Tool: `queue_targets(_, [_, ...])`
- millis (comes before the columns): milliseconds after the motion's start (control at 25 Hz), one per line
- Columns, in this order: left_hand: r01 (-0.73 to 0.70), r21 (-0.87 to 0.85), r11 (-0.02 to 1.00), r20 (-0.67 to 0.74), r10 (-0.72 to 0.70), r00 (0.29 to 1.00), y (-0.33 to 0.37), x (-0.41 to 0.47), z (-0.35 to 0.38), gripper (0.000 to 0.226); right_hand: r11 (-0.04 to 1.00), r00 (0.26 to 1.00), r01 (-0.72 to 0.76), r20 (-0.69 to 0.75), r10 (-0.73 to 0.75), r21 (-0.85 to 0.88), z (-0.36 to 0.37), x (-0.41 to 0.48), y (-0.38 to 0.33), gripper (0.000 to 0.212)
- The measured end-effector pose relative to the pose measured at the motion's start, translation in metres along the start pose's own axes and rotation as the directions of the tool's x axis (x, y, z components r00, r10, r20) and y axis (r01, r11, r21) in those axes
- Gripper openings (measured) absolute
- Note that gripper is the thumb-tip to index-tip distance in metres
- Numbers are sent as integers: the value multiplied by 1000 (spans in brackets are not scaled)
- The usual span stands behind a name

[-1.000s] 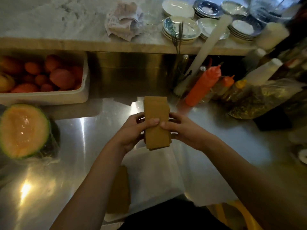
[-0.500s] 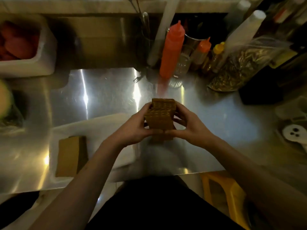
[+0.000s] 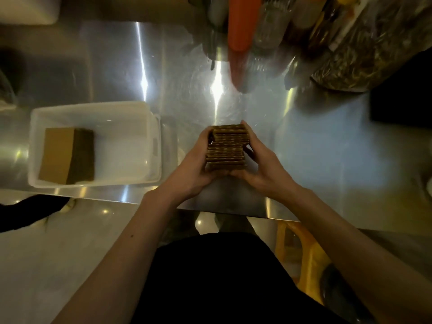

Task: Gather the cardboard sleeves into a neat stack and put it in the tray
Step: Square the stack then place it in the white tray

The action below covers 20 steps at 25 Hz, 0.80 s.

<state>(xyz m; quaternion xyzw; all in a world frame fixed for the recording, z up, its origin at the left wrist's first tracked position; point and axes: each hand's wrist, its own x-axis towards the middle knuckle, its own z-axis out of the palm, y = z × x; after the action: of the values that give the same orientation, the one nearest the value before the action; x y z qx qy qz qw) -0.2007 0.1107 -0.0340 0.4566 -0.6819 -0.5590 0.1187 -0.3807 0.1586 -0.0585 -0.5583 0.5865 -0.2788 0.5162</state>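
Observation:
A stack of brown cardboard sleeves [image 3: 227, 146] stands on edge between both hands, above the steel counter near its front edge; its layers are slightly staggered. My left hand [image 3: 195, 169] presses the stack's left side and my right hand [image 3: 259, 167] presses its right side. A white plastic tray [image 3: 131, 108] sits on the counter to the left, apart from my hands. Inside it, toward its left side, lies another stack of cardboard sleeves [image 3: 66, 155].
An orange squeeze bottle [image 3: 242, 22], clear bottles and a bag of dried goods [image 3: 364, 50] crowd the back right of the counter [image 3: 327, 141]. A white tub corner [image 3: 28, 10] shows at the top left. A yellow stool [image 3: 301, 253] stands below the counter edge.
The view has tilted down and the tray is in sight on the left. The stack was turned from flat face up to edge up and stays gripped between both hands.

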Motion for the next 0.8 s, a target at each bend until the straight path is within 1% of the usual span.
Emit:
queue_targets(120, [-9, 50, 999, -36, 11, 999, 1, 3, 3, 81, 999, 1000, -3, 24, 2, 39, 0, 5, 6, 93])
queue_targets(240, [-4, 85, 996, -91, 11, 996, 4, 1, -1, 78, 994, 998, 7, 66, -15, 113, -4, 11, 8, 87])
queue_targets(280, [-1, 83, 997, -110, 10, 994, 5, 0, -2, 79, 995, 997, 20, 72, -27, 95, -4, 15, 9, 89])
queue_targets(320, [6, 79, 997, -125, 4, 992, 4, 0, -3, 79, 998, 996, 46, 81, -49, 37, -3, 19, 8, 92])
queue_targets(400, [20, 67, 998, -136, -11, 991, 0, 1, -1, 77, 998, 989, 68, 133, -66, -14, 1, 26, 8, 98])
queue_targets(440, [45, 56, 997, -128, -38, 991, -3, 1, 2, 81, 998, 985, 61, 165, -57, -20, 3, 28, 10, 101])
queue_targets(520, [129, 9, 992, -105, -128, 986, -9, 0, 8, 102, 998, 976, 65, 209, -58, -27, 6, 27, 14, 106])
queue_targets(560, [148, -17, 989, -94, -149, 984, -12, -1, 12, 108, 997, 974, 72, 217, -63, -36, 7, 26, 15, 108])
queue_targets(640, [165, -29, 986, -91, -167, 982, -18, 0, 19, 108, 995, 971, 84, 229, -72, -45, 8, 26, 16, 110])
queue_targets(800, [155, 19, 988, -162, -150, 975, -21, 5, 29, 103, 997, 980, 76, 182, -75, 5, 11, 27, 13, 106])
